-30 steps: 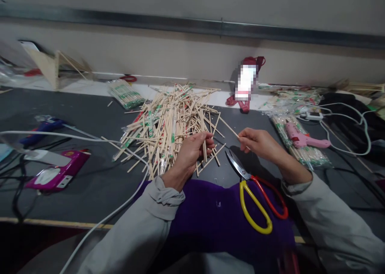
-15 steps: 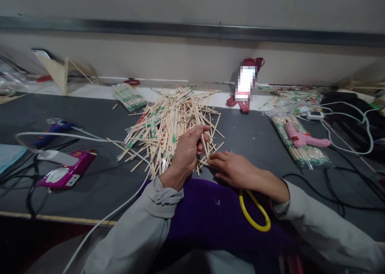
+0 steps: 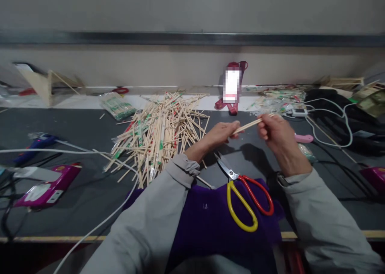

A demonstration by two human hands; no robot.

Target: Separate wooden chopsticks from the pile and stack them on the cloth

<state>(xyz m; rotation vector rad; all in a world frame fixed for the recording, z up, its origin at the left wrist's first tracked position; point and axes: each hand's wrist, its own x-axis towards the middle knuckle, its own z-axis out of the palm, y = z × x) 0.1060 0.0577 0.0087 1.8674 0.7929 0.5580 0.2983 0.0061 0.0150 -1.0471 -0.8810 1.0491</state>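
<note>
Both hands are raised over the dark table (image 3: 90,186), holding a pair of wooden chopsticks (image 3: 250,125) between them. My left hand (image 3: 219,133) pinches the near end and my right hand (image 3: 275,134) grips the far end. A big loose heap of wooden chopsticks (image 3: 159,129), some in green-printed wrappers, lies to the left of my hands. Scissors with one yellow and one red handle (image 3: 240,190) lie shut just below my hands, partly on a purple cloth (image 3: 207,222).
A pink glue gun (image 3: 303,138) lies right of my right hand, a blue one (image 3: 33,144) far left. Magenta devices (image 3: 49,184) and white cables (image 3: 99,222) cross the left side. Wrapped chopstick packs (image 3: 116,105), a phone on a red stand (image 3: 232,85) and dark cables (image 3: 339,117) line the back.
My right hand left the heap's edge and rose to the right with chopsticks. My left hand came off the pile to meet it. The scissors are uncovered again.
</note>
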